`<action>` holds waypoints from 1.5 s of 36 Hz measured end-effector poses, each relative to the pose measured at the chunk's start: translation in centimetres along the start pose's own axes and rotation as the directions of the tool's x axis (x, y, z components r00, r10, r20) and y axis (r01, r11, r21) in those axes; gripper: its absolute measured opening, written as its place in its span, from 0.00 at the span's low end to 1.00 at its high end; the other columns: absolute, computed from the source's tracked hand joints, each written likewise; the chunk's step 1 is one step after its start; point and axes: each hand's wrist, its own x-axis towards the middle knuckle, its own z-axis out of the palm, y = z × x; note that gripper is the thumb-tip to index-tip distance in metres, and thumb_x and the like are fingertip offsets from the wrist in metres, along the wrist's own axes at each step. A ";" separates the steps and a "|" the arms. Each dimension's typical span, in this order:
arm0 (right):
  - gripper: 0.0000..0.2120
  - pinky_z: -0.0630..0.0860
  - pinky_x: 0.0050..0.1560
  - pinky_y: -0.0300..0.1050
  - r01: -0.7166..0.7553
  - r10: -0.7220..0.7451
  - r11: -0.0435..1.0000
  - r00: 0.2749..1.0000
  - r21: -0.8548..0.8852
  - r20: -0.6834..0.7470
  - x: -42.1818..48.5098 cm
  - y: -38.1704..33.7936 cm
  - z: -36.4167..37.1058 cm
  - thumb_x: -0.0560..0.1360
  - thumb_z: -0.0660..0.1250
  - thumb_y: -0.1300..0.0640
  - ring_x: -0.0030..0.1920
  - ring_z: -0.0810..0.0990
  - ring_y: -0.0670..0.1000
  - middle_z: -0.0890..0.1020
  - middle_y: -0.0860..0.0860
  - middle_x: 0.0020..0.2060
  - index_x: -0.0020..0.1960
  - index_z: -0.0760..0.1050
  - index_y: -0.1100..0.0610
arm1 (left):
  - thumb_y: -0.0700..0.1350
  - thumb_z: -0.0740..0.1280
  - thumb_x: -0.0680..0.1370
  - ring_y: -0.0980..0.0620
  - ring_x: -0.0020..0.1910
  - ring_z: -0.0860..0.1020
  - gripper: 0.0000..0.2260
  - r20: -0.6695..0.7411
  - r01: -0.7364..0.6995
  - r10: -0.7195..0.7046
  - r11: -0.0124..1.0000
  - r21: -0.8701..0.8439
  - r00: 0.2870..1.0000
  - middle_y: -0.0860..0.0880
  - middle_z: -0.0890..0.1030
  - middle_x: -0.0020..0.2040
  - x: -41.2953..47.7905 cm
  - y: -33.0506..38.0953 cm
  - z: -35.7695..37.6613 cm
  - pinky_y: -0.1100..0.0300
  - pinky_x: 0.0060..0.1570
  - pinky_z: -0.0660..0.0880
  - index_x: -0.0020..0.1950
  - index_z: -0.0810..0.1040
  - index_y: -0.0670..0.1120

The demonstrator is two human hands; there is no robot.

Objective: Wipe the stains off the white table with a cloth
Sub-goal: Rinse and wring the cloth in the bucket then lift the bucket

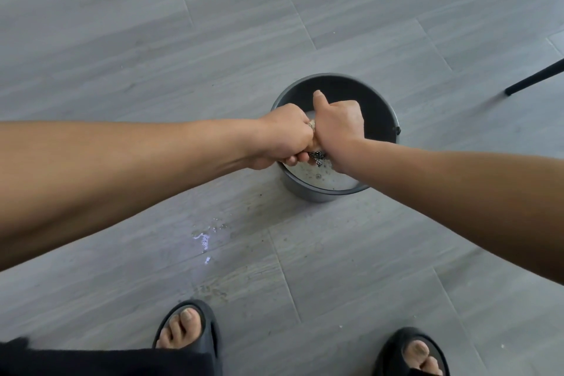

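Both of your hands are closed tight on the cloth (318, 158). Your left hand (283, 137) and right hand (337, 125) are pressed against each other above the dark bucket (311, 192), with the fingers (293, 159) curled right round the fabric. Only a small twist of black-and-white check shows below your fists, so the cloth is bunched up inside your grip and hanging over the water. From the way your fists are set, you look to be wringing it out.

The bucket stands on the grey plank floor (183, 40) and holds cloudy water (320, 177) with a few bubbles on top. A wet splash (203, 239) lies on the floor between the bucket and your left sandal (210, 323), and your right sandal (393, 348) is planted well apart from it. A thin dark leg (534, 78) comes in at the upper right, but you cannot tell what it belongs to.

As for progress, the white bench is nowhere in view, so nothing here shows whether any stains have been wiped. This is a rinse-and-wring step. It could come before the first wipe or between passes, and the picture does not settle which. What remains, at the least, is to finish squeezing the cloth, carry it to the bench and wipe. Mind the wet patch near your foot as you step away.
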 end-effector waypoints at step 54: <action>0.03 0.77 0.43 0.49 0.330 0.070 0.873 0.646 -0.360 0.761 2.5 -3.7 -6.4 0.71 0.73 0.60 0.42 0.81 0.54 0.83 0.56 0.40 0.44 0.81 0.58 | 0.48 0.76 0.74 0.49 0.45 0.84 0.09 0.060 -0.090 0.072 0.899 0.429 0.996 0.48 0.82 0.48 2.2 1.0 -1.4 0.53 0.31 0.83 0.51 0.79 0.51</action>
